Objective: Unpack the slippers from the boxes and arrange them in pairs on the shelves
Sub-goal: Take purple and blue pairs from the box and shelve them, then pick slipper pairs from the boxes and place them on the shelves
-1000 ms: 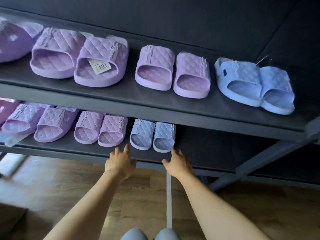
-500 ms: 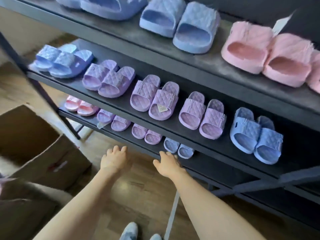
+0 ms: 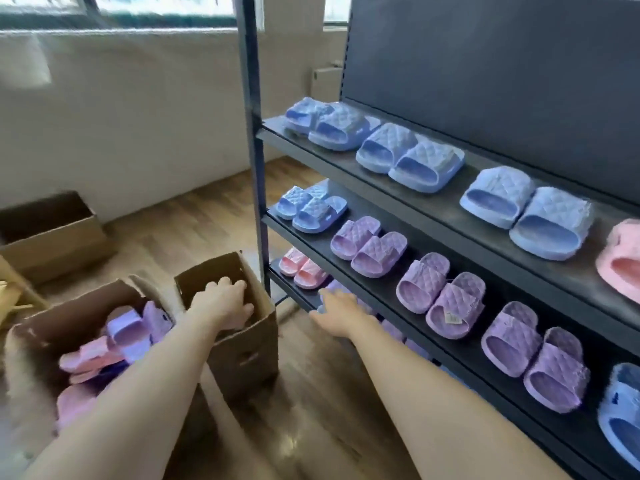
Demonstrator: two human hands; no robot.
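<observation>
Inside the box (image 3: 249,355), left hand (image 3: 223,303) reaches, grasp hidden; right hand (image 3: 341,315) hovers spread.

Soft daylight enters through the window (image 3: 162,1) at the far left and brightens the pale wall (image 3: 138,116), while the shelf back panel (image 3: 502,64) on the right is dim and the wooden floor (image 3: 294,441) shows a pale glare patch near the bottom. Motion blur smears the far-left wall and the near-left cardboard box (image 3: 20,341). The wide lens bows the shelf post (image 3: 251,133) and stretches the edges.
</observation>
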